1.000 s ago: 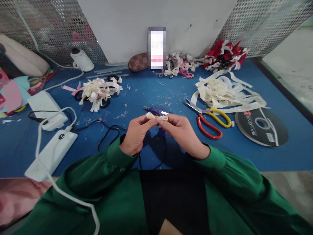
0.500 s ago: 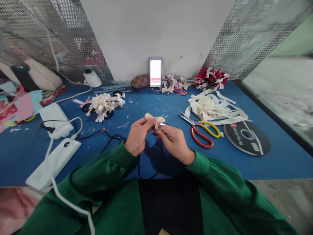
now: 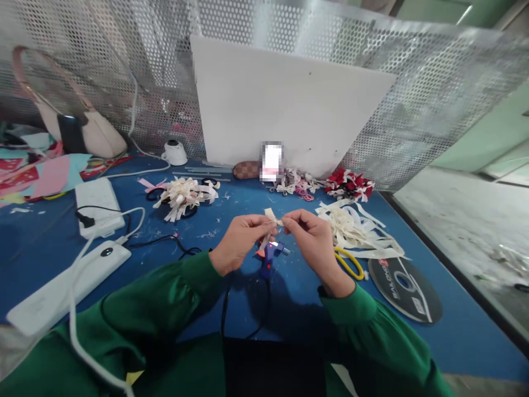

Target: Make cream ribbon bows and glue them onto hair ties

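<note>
Over the middle of the blue table, my left hand (image 3: 243, 240) pinches a small cream ribbon bow (image 3: 270, 214). Its loops and a hanging tail show around my fingertips. The fingers of my right hand (image 3: 314, 245) are closed on the same ribbon from the other side. Just below lies a blue glue gun (image 3: 268, 263) with an orange part, its cord running toward me. Behind my right hand shows the yellow handle (image 3: 351, 263) of a pair of scissors; the rest is hidden.
Cream ribbon strips (image 3: 351, 229) and a black spool disc (image 3: 407, 289) lie at right. Finished-looking cream bows (image 3: 185, 196) lie at left, near a white power strip (image 3: 99, 207) and power bank (image 3: 70, 286). A lit phone (image 3: 271, 162) leans against the white board (image 3: 289, 105).
The view has tilted up and shifted. My right hand has moved outward and up, pulling at the ribbon, and now covers most of the scissors. The glue gun has come into clearer view.
</note>
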